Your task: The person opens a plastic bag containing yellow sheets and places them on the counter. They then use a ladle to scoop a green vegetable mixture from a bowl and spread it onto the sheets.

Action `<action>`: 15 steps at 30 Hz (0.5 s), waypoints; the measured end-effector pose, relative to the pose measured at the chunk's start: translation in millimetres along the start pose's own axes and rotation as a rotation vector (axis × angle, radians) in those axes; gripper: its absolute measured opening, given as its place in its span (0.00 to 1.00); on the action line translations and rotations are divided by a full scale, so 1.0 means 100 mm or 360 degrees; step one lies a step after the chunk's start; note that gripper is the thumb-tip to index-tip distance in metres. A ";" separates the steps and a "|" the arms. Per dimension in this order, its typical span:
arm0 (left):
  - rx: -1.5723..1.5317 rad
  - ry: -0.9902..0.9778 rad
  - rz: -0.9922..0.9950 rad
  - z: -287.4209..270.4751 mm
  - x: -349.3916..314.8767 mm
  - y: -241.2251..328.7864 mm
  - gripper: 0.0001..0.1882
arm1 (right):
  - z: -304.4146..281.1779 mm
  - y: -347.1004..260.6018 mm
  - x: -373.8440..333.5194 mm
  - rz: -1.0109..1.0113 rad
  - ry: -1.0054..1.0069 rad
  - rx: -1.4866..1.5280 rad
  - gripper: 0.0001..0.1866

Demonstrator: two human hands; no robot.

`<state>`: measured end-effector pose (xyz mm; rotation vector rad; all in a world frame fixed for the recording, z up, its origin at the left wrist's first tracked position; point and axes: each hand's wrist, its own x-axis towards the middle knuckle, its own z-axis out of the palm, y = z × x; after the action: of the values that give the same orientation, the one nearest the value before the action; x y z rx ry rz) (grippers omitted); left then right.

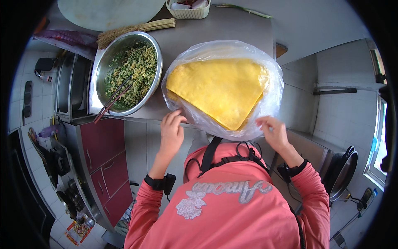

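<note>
Counts: two hands, one clear plastic bag [271, 97], one folded stack of yellow sheets [219, 89], one steel bowl [104, 62], one pair of chopsticks [112, 101], one straw brush [137, 31], one small cream basket [188, 12].
Yellow sheets: thin, round-edged sheets folded into a wedge inside the bag; how many layers lie in the fold cannot be told.
Where it lies: on the grey counter [224, 27], near its front edge, right of the steel bowl and just in front of the person's chest.
Which way it points: the tip of the wedge points toward the person, a little to the right; the broad curved edge faces away. Its long axis runs from the far left corner to the near tip.
Left hand [171, 133]: forearm rising from the lower edge, palm down, fingers spread slightly and curled, their tips touching the bag's near left edge.
Right hand [273, 133]: forearm bent in from the right, fingers bent and pinched on the plastic at the bag's near right rim.
Steel bowl: holds chopped green and yellow filling, with the chopsticks leaning over its near rim.
Straw brush: lies beyond the bowl, handle toward the right.
Basket: at the counter's far edge.
</note>
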<state>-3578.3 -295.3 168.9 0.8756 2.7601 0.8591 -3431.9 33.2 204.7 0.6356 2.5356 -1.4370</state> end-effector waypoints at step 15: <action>0.0453 0.0366 0.0145 0.40 0.76 0.45 0.26 | -0.17 0.53 1.57 -0.0242 0.0949 -0.0451 0.21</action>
<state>-3607.4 -203.2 165.0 1.0124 3.1204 0.6234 -3548.4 116.2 119.1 0.9493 3.2217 -0.9925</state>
